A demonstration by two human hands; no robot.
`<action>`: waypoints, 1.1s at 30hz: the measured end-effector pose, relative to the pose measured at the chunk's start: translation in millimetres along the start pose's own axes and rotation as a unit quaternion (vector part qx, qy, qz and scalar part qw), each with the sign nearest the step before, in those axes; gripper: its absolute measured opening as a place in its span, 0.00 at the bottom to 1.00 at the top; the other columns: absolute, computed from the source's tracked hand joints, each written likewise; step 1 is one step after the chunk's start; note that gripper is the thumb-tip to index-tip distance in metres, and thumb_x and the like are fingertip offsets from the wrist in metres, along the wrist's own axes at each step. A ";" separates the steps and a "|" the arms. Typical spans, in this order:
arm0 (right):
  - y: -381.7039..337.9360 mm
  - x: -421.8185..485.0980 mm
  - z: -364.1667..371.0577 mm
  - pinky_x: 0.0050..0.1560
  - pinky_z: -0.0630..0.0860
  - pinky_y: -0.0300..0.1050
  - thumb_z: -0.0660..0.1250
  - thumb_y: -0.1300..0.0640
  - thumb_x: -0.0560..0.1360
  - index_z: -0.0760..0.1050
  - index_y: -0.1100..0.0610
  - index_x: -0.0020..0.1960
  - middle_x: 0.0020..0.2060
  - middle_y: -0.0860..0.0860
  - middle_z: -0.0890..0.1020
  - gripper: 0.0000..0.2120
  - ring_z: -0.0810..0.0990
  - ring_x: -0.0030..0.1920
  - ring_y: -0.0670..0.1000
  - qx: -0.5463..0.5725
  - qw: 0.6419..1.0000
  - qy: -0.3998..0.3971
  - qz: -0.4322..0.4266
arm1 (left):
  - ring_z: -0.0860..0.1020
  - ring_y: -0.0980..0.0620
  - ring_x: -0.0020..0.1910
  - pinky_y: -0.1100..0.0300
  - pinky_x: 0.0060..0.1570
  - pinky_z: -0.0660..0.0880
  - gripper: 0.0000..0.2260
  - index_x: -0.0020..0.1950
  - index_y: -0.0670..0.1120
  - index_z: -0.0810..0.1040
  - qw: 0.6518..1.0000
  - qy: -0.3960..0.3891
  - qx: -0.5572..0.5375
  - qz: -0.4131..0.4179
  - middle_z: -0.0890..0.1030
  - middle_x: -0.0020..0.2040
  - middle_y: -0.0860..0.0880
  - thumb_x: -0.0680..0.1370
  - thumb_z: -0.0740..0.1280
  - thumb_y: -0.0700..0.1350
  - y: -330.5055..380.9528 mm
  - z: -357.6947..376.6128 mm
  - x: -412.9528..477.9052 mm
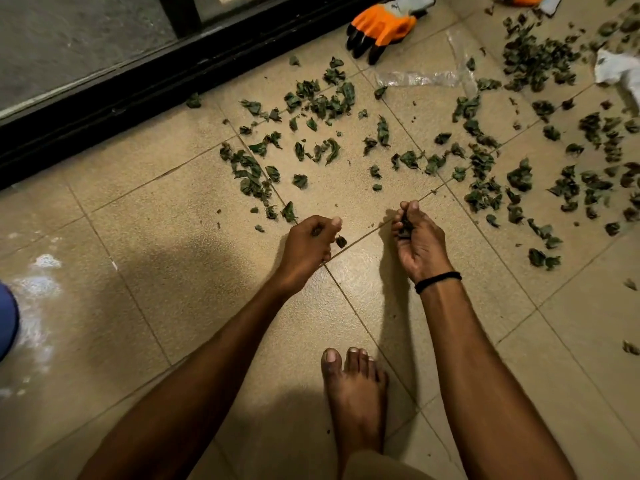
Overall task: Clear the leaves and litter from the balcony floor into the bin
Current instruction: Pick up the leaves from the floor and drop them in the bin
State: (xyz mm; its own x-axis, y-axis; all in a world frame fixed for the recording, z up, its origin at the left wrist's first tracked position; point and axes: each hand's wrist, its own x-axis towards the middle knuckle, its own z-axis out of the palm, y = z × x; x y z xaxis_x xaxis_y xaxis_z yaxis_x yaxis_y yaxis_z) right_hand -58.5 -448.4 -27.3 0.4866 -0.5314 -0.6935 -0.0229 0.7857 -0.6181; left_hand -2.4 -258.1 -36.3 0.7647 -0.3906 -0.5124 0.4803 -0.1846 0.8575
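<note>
Head view: dark green dried leaves (249, 174) lie scattered over the beige tiled balcony floor (166, 244), from the black door track (138, 88) at its far edge across to its right edge.

Your left hand (308, 247) is curled round a few leaves, with one scrap hanging loose below the fingers. Your right hand (420, 242) is cupped, its fingers and thumb pinching a small wad.

Litter noted: a clear plastic wrapper (419, 77), crumpled white paper (616, 67) at the right edge, and an orange and black work glove (381, 27) near the far edge.

Bin not identified. A blue rounded object (7, 320) at the left edge may be it, but this cannot be told.

Recommendation: rake the leaves into one heap with flat fingers before lifting. Close your left hand fully so the scrap does not drop. Carry each load cupped and low.
</note>
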 end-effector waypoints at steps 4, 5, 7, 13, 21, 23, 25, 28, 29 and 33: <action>8.8 14.1 -1.3 0.39 0.75 0.41 0.67 0.53 0.80 0.81 0.57 0.46 0.35 0.48 0.80 0.08 0.77 0.35 0.46 -0.270 0.951 0.096 -0.113 | 0.75 0.53 0.47 0.59 0.42 0.71 0.19 0.60 0.46 0.76 0.908 -0.006 0.384 0.171 0.78 0.49 0.50 0.77 0.71 0.57 -14.3 9.8 6.0; 10.6 17.6 -0.3 0.43 0.76 0.43 0.67 0.52 0.80 0.81 0.56 0.47 0.38 0.48 0.81 0.08 0.78 0.40 0.47 -0.338 0.923 0.109 -0.146 | 0.75 0.51 0.48 0.56 0.44 0.72 0.20 0.61 0.45 0.75 0.886 -0.013 0.426 0.185 0.78 0.51 0.48 0.77 0.71 0.57 -18.7 13.0 8.3; 12.2 21.4 5.4 0.49 0.74 0.42 0.67 0.52 0.79 0.81 0.56 0.51 0.45 0.46 0.81 0.08 0.80 0.48 0.48 -0.454 0.856 0.127 -0.212 | 0.76 0.47 0.46 0.55 0.44 0.72 0.15 0.58 0.44 0.75 0.840 -0.010 0.491 0.229 0.78 0.50 0.45 0.79 0.70 0.52 -25.4 20.4 10.2; 25.1 40.0 31.7 0.52 0.70 0.40 0.63 0.55 0.81 0.75 0.56 0.63 0.54 0.51 0.78 0.12 0.76 0.53 0.49 -0.600 0.725 0.069 -0.332 | 0.71 0.53 0.36 0.55 0.36 0.67 0.07 0.45 0.44 0.73 0.876 0.030 0.426 0.225 0.74 0.39 0.50 0.82 0.67 0.42 -21.6 18.4 10.4; 24.1 44.5 47.3 0.42 0.65 0.35 0.64 0.55 0.81 0.74 0.56 0.46 0.45 0.51 0.78 0.06 0.73 0.44 0.47 -0.592 0.752 0.064 -0.282 | 0.68 0.58 0.32 0.64 0.31 0.65 0.09 0.56 0.38 0.79 0.973 -0.050 -0.208 -0.087 0.75 0.40 0.49 0.84 0.60 0.39 10.2 -19.1 -1.0; 18.5 44.2 50.2 0.43 0.73 0.39 0.65 0.55 0.80 0.75 0.56 0.46 0.41 0.50 0.80 0.06 0.77 0.41 0.46 -0.470 0.852 0.067 -0.221 | 0.66 0.56 0.32 0.64 0.30 0.63 0.10 0.49 0.39 0.77 0.936 -0.062 -0.324 -0.124 0.73 0.39 0.47 0.83 0.57 0.38 14.7 -25.8 -3.8; 15.9 39.6 52.9 0.36 0.74 0.38 0.64 0.59 0.81 0.76 0.57 0.46 0.39 0.51 0.81 0.05 0.78 0.34 0.43 -0.308 0.940 0.032 -0.142 | 0.68 0.54 0.33 0.64 0.30 0.65 0.08 0.45 0.40 0.75 0.918 -0.066 -0.367 -0.132 0.74 0.39 0.45 0.79 0.57 0.37 14.7 -28.5 -6.9; 14.5 34.5 57.2 0.30 0.71 0.35 0.63 0.65 0.81 0.77 0.60 0.48 0.39 0.53 0.80 0.05 0.77 0.31 0.43 -0.209 0.975 -0.001 -0.079 | 0.71 0.52 0.33 0.62 0.31 0.69 0.09 0.45 0.39 0.75 0.913 -0.058 -0.381 -0.134 0.77 0.40 0.43 0.75 0.55 0.35 12.2 -26.1 -10.5; 14.4 33.2 58.7 0.31 0.72 0.35 0.62 0.66 0.81 0.78 0.60 0.50 0.39 0.53 0.80 0.06 0.76 0.32 0.44 -0.204 0.976 -0.006 -0.070 | 0.72 0.51 0.34 0.62 0.32 0.70 0.10 0.45 0.39 0.75 0.911 -0.053 -0.385 -0.137 0.77 0.40 0.42 0.76 0.54 0.35 11.5 -24.9 -10.8; 21.4 31.3 59.8 0.32 0.71 0.37 0.67 0.57 0.80 0.81 0.59 0.46 0.32 0.49 0.78 0.07 0.73 0.30 0.44 -0.249 0.966 -0.016 -0.072 | 0.71 0.54 0.32 0.63 0.30 0.70 0.10 0.45 0.42 0.76 0.936 -0.019 -0.331 -0.117 0.75 0.38 0.47 0.83 0.61 0.44 11.0 -24.2 -9.2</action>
State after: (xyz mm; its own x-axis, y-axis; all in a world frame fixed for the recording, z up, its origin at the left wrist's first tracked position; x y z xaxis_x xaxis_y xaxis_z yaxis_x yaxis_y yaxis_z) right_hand 8.5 -429.3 -40.1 0.5422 -0.6071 -0.5808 -0.3668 0.4509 -0.8137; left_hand 6.3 -234.7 -23.2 0.5963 -0.4429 -0.6695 0.8027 0.3256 0.4996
